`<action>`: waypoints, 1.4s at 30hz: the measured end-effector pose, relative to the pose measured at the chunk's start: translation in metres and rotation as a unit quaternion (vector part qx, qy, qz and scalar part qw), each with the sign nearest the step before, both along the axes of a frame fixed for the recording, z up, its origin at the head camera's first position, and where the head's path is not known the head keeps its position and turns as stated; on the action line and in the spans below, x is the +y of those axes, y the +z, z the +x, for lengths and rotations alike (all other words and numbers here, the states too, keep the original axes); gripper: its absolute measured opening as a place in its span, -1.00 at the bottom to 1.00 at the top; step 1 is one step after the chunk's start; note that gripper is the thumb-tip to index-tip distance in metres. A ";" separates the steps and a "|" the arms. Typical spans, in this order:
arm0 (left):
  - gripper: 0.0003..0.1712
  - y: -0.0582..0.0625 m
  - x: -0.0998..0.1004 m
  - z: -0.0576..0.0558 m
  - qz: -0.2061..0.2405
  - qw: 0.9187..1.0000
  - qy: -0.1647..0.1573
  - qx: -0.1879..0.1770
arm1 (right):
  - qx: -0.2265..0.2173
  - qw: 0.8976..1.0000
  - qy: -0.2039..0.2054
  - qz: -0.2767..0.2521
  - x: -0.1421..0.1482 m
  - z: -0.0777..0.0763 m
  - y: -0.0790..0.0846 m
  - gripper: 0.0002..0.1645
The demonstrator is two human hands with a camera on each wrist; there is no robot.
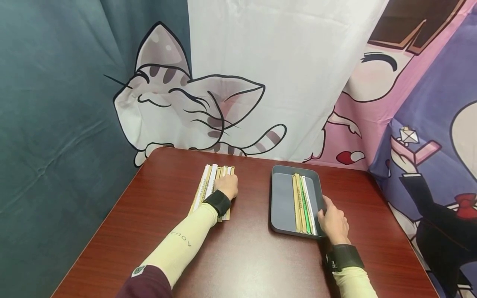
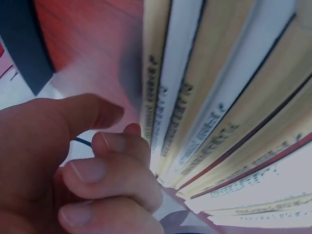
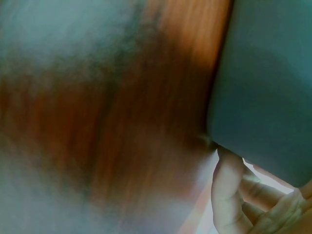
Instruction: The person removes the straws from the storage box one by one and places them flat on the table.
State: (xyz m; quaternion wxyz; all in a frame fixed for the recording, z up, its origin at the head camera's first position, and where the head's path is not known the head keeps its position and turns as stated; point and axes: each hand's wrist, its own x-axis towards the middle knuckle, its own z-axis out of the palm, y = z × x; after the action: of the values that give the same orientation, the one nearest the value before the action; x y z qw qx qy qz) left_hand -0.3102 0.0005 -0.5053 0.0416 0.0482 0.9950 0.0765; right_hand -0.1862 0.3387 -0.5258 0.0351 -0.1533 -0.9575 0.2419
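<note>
Long narrow packets point(image 1: 203, 188), white and tan with printed text, lie side by side on the table's left part. Over the right part of this row is my left hand point(image 1: 227, 185). In the left wrist view its fingers point(image 2: 114, 173) are loosely bent beside the packets point(image 2: 214, 97), with a gap to the thumb and nothing visible in between. My right hand point(image 1: 335, 221) grips the right rim of a grey tray point(image 1: 282, 198), thumb on the rim. Inside the tray, tan packets point(image 1: 298, 203), a green packet point(image 1: 306, 203) and a white packet point(image 1: 309, 200) lie lengthwise along its right half.
The dark red wooden table point(image 1: 246, 256) carries both the packets and the tray. Behind it hangs a curtain point(image 1: 298, 62) printed with a cartoon cat and figures, close to the table's back edge. Bare tabletop lies between the row and the tray.
</note>
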 end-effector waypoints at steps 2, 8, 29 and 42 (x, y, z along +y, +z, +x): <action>-0.86 0.006 0.002 0.000 0.009 1.000 -0.001 0.018 | 0.000 1.000 -0.003 0.001 0.000 0.000 0.000 -0.31; -0.75 0.020 0.017 0.001 0.022 0.997 -0.014 0.078 | -0.002 1.000 0.001 0.001 0.001 -0.001 0.001 -0.31; -0.69 0.042 0.123 0.016 0.019 0.986 -0.110 0.120 | 0.000 1.000 -0.002 0.011 0.000 0.000 -0.001 -0.30; -0.77 0.038 0.153 0.022 0.020 0.989 -0.122 0.088 | 0.004 1.000 -0.006 0.015 0.000 -0.002 -0.003 -0.30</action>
State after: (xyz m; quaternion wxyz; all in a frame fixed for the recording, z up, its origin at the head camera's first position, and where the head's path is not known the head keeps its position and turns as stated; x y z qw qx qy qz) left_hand -0.2884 0.1531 -0.4674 -0.0378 0.1761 0.9799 0.0858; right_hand -0.1879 0.3384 -0.5292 0.0423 -0.1572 -0.9599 0.2282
